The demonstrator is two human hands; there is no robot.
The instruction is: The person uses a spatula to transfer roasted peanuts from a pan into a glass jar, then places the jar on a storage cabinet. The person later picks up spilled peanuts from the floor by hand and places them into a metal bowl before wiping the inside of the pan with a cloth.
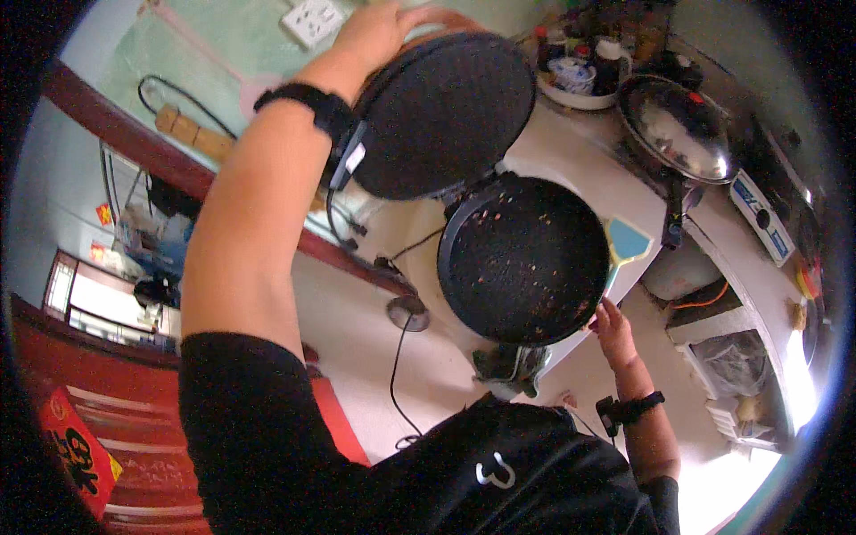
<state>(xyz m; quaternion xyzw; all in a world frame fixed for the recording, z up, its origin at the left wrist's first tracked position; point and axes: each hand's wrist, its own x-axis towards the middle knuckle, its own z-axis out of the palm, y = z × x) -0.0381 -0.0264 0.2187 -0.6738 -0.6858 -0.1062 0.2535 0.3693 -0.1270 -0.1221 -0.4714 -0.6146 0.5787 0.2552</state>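
Note:
A round electric griddle stands opened before me, its dark ridged lid raised up and to the left of the black base pan. Small pale crumbs are scattered over the pan's surface. My left hand grips the lid at its far upper edge, most of its fingers hidden behind it. At the pan's near right rim, my right hand has its thumb and fingers closed on the edge. A flat blue piece with a pale yellow border shows just beyond the pan's right side.
A lidded wok with a long handle sits at the upper right, near a tray of bottles and a bowl. Black cords run at the left. A wall socket and red door are further left.

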